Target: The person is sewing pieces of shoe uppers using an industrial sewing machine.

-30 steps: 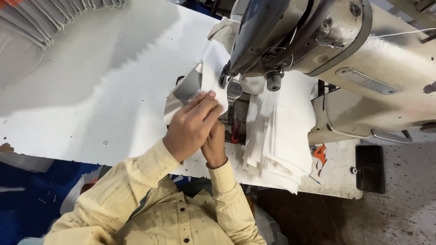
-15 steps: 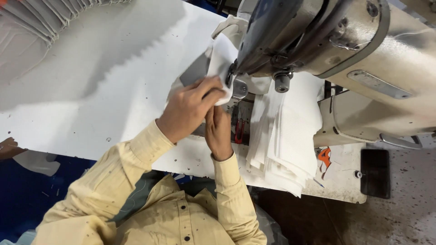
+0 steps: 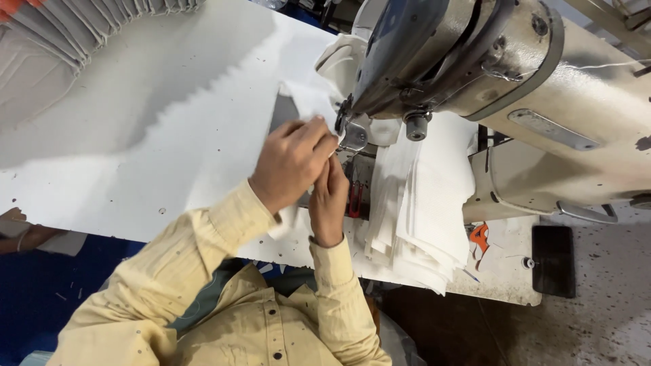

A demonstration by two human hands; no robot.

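My left hand point(image 3: 291, 163) grips a small white fabric piece point(image 3: 306, 102) and presses it toward the presser foot point(image 3: 352, 135) of a cream-coloured sewing machine point(image 3: 515, 81). My right hand point(image 3: 329, 203) lies just beneath it, fingers pointing up at the needle area, touching the same fabric close to the foot. Both arms wear pale yellow sleeves. The needle itself is hidden behind the machine head.
A stack of white fabric pieces point(image 3: 420, 210) lies right of my hands on the white table point(image 3: 135, 156). Small red snips point(image 3: 355, 198) sit beside my right hand. Grey folded cloth point(image 3: 61, 41) fans out at the top left. Another person's hand point(image 3: 24, 234) shows at the left edge.
My hands and the fabric piece have shifted up and right, closer under the presser foot. The view has moved slightly as well.
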